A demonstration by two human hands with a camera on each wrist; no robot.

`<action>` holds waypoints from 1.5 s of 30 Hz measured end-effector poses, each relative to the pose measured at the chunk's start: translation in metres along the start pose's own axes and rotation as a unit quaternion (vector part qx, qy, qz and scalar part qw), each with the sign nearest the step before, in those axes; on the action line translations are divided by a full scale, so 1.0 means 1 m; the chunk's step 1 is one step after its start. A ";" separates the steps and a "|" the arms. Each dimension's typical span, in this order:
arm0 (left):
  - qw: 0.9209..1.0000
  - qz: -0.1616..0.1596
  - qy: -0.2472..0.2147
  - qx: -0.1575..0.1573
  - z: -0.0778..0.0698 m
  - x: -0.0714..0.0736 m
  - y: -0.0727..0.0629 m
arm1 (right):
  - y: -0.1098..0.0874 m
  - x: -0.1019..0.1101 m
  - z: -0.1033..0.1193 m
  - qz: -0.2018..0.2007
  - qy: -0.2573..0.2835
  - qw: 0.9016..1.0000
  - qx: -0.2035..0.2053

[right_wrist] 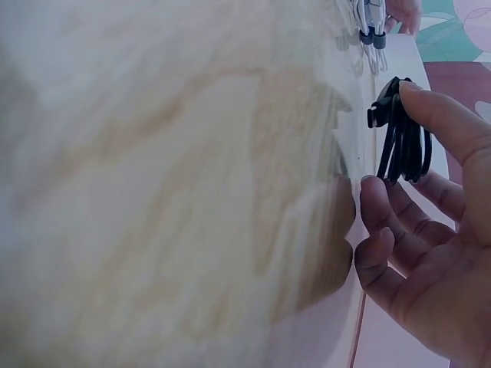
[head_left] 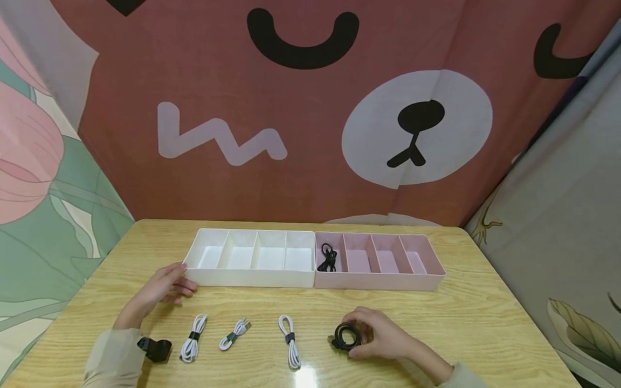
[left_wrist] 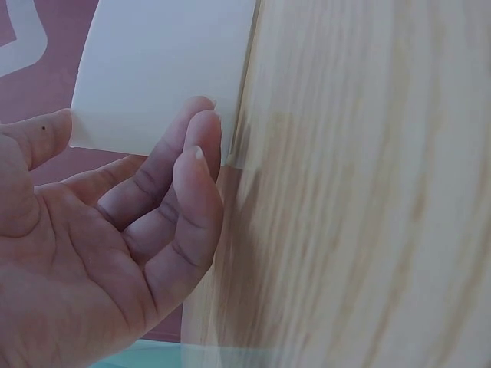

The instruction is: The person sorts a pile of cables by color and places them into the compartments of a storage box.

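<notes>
My right hand pinches a coiled black cable between thumb and fingertips, close over the table in front of the pink box. In the right wrist view, the loops of this black cable and its connector end show between thumb and fingers. At the left end of the white divided box, my left hand rests with its thumb at the corner and its fingers loosely bent. The left wrist view shows the thumb tip right at the white box's edge.
The pink divided box adjoins the white one, with a bundled black cable in its leftmost compartment. Three tied white cables, a left one, a middle one and a right one, lie on the wooden table.
</notes>
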State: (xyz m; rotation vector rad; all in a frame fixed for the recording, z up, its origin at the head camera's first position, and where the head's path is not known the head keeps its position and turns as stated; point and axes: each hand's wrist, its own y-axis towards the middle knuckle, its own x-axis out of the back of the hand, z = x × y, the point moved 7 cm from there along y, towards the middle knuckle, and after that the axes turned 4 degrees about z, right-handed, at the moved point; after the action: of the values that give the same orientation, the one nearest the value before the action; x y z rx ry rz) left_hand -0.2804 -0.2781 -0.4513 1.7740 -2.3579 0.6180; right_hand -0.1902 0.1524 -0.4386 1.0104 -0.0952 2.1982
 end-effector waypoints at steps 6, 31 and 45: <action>1.000 0.002 -0.005 0.000 0.000 0.000 -0.001 | 0.000 0.001 0.001 -0.019 0.009 1.000 0.001; 1.000 0.015 -0.016 -0.005 0.000 -0.003 -0.003 | 0.002 0.015 0.008 -0.064 -0.007 0.998 0.005; 1.000 0.011 -0.011 -0.005 -0.001 -0.002 -0.002 | 0.005 0.027 0.015 -0.104 -0.018 0.994 -0.016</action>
State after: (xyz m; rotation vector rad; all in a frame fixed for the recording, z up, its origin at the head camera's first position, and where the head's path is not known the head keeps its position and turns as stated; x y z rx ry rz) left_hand -0.2775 -0.2763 -0.4506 1.7615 -2.3930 0.5916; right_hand -0.1956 0.1586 -0.4084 0.9949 -0.0388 1.9837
